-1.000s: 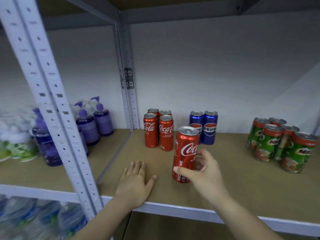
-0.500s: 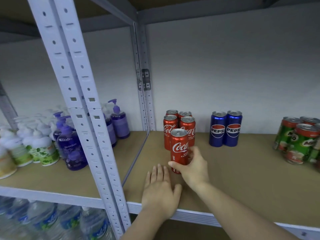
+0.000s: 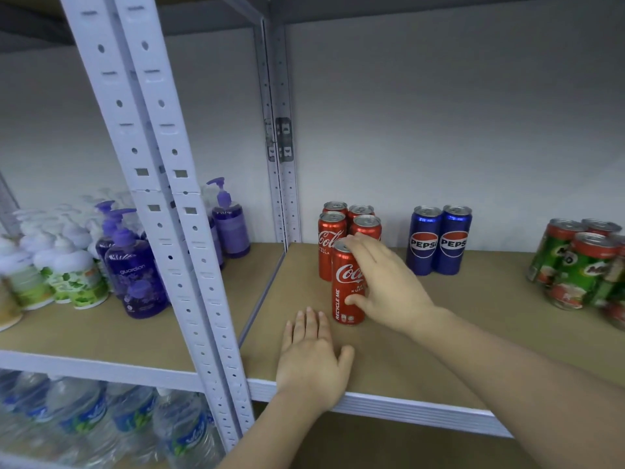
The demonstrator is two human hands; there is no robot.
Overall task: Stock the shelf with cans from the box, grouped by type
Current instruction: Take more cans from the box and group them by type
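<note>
Where the right hand (image 3: pixel 389 282) curls round the upright "Coca-Cola" can (image 3: pixel 346 289), marked "RECYCLE ME", now standing just before four like cans (image 3: pixel 333 242) on the shelf (image 3: pixel 439 350), left of two "PEPSI" cans (image 3: pixel 439 245); green cans (image 3: pixel 578 265) probably read "MILO"; left hand (image 3: pixel 313 360) still lies flat

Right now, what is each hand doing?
Left hand: open, flat on the shelf.
Right hand: holding the front Coca-Cola can.

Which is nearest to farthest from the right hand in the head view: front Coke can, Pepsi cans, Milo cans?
1. Front Coke can: held by the right hand.
2. Pepsi cans: behind, slightly right.
3. Milo cans: far right of the shelf.
</note>
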